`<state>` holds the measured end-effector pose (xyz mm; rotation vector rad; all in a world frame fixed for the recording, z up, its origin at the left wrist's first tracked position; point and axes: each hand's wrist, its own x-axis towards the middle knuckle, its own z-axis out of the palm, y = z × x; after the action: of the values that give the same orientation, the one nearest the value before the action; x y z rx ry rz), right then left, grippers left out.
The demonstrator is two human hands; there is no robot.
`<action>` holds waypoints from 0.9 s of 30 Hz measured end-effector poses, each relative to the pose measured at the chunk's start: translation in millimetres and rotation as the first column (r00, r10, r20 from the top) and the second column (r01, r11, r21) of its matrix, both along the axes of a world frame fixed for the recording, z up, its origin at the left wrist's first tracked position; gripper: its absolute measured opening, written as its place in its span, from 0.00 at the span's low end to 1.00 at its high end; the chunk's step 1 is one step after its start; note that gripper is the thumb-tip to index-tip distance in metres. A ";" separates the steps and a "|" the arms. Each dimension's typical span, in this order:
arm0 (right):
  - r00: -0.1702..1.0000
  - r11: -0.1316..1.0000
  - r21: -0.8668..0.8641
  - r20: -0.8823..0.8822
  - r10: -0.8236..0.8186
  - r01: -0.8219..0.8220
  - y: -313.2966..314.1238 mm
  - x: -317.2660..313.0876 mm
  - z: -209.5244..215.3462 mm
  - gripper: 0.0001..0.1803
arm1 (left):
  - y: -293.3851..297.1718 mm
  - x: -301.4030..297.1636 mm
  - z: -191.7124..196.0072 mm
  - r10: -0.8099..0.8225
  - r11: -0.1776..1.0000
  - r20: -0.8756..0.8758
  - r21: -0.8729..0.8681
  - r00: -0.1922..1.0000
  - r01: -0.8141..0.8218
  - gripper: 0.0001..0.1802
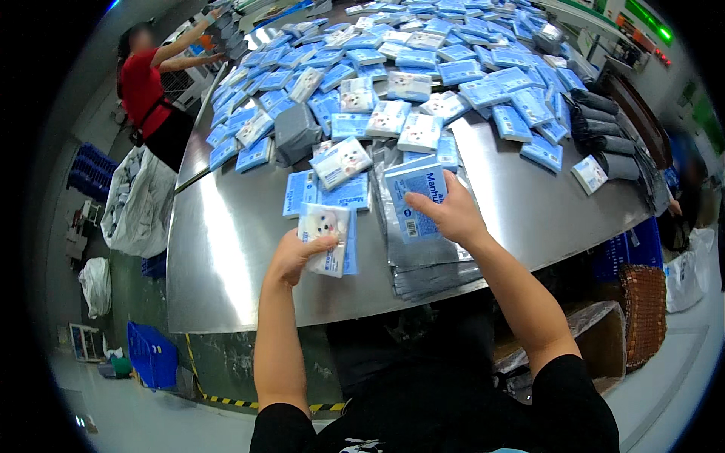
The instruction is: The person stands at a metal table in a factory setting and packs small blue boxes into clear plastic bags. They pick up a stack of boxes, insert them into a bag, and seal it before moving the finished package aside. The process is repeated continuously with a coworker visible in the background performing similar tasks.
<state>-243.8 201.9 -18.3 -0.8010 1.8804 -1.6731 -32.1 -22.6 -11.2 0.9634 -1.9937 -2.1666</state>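
My left hand (pixel 290 255) is closed around flat tissue packs, a white one with a puppy picture (pixel 323 225) on top and a blue edge showing beneath it. In my right hand (pixel 459 213) are blue tissue packs (pixel 408 198), gripped with the thumb across the front; how many is hidden. Just beyond my left hand lie several loose packs, among them a tilted white-and-blue one (pixel 343 162). Under my right hand, a stack of flat grey plastic mailing bags (pixel 434 278) rests on the metal table (pixel 219 257) near its front edge.
A large heap of blue and white tissue packs (pixel 411 59) covers the table's far part. A wrapped grey parcel (pixel 296 134) sits at its near edge. Rolled grey bags (pixel 608 124) lie at right. At far left stands a person in red (pixel 143 87). A blue basket (pixel 151 355) is on the floor.
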 end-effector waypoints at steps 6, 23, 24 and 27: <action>0.981 0.989 -0.062 0.138 0.140 -0.132 -68.8 81.8 -31.7 0.36 | 48.9 4.8 -30.0 0.257 0.936 -0.311 0.317 0.915 -0.155 0.37; 0.774 0.923 -0.071 -0.571 0.274 -0.379 -69.5 97.2 -61.0 0.49 | -116.8 -34.8 -66.6 0.398 0.609 0.322 -0.793 0.859 0.015 0.42; 0.781 0.924 -0.071 -0.561 0.274 -0.375 -69.3 97.1 -62.2 0.49 | -120.3 -40.1 -63.1 0.384 0.675 0.377 -0.738 0.843 0.022 0.42; 0.848 0.929 -0.085 -0.446 0.287 -0.359 -66.2 100.8 -60.6 0.47 | -127.4 -31.1 -58.9 0.235 0.896 0.386 -0.443 0.892 -0.044 0.36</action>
<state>-143.0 135.7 -78.9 -1.5731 1.7496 -1.5349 -63.2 -150.0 -70.1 1.5462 -2.3390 -1.4279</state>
